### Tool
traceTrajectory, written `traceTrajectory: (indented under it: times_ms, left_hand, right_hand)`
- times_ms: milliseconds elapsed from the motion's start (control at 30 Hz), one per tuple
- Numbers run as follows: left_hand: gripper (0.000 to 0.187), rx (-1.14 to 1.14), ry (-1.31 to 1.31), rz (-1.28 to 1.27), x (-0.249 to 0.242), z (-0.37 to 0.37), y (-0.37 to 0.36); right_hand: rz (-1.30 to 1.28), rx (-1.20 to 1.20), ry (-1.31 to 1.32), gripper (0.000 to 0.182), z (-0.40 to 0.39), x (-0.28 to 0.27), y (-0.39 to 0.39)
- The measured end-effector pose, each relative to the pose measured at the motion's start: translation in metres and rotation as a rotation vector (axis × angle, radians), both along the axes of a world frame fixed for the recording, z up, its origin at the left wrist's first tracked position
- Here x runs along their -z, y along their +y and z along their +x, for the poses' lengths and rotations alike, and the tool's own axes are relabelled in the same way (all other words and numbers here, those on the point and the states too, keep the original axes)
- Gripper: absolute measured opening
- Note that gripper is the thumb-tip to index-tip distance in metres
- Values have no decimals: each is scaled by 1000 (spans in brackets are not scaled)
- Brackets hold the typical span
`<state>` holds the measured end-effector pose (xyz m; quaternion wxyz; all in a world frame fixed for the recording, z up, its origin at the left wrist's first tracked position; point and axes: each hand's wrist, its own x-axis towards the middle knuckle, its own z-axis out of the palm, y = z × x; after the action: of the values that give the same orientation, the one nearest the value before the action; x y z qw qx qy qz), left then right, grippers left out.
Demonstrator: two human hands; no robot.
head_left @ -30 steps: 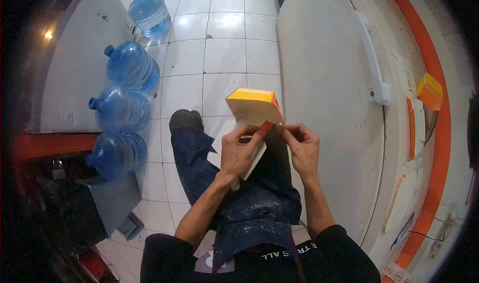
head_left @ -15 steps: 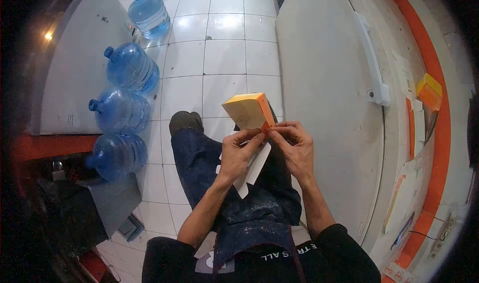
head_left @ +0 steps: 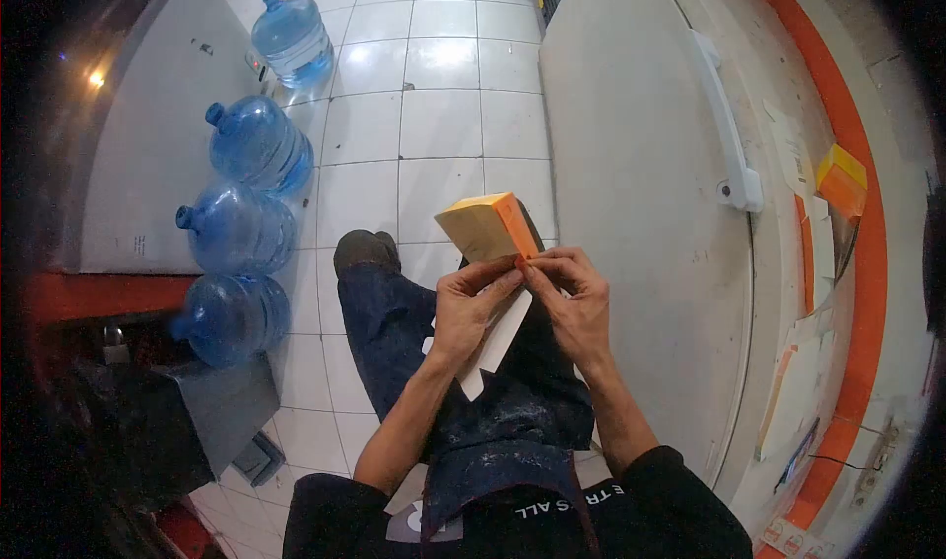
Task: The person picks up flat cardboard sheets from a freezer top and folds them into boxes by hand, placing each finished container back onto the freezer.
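A partly folded cardboard box (head_left: 485,229), orange and yellow on its printed side and plain cream on its inner side, is held over my lap. My left hand (head_left: 470,310) pinches the near corner of it between thumb and fingers. Close beside it, my right hand (head_left: 572,298) pinches the same corner, fingertips almost touching the left ones. An unfolded pale flap (head_left: 501,337) of the box hangs down below my hands toward the dark apron (head_left: 512,411). The fingertips hide the exact fold being gripped.
Several blue water jugs (head_left: 258,143) line the floor at left, beside a pale cabinet (head_left: 148,155). A large white door with a handle (head_left: 731,155) stands close on the right. Another orange-yellow box (head_left: 843,182) sits at far right. White tiles (head_left: 441,120) cover the floor.
The view has tilted slightly, so the surroundings sit a little lower. Both hands keep pinching the box corner, and the box has turned slightly, its flap shifting a little.
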<state>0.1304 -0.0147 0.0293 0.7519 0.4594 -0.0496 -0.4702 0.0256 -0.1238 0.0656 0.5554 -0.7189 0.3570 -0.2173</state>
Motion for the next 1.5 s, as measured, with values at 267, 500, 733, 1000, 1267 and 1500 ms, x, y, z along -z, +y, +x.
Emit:
traceTrajectory:
  times_ms: [267,500,733,1000,1267,1500]
  left_hand:
    - [32,-14,-110,2,-1,4,8]
    - [26,-78,-311,101,-35,7,15]
    - [33,-172,-603,42,-58,0,10]
    - [34,-152,-424,-224,-70,0,11]
    - [50,82,-408,-469,-98,-13,17]
    - [47,39,-518,-273,-54,20,20]
  right_hand:
    - [-269,-153,-4,21,1,-3,6]
    - [9,-128,-238,21,11,2,0]
    - [-129,-212,-347,26,9,-22,-6]
    - [128,-244,-553,111,5,-45,-8]
    - [-754,-163,-214,114,-69,-111,-73]
    - [-1283,315,111,99,-132,-291,-135]
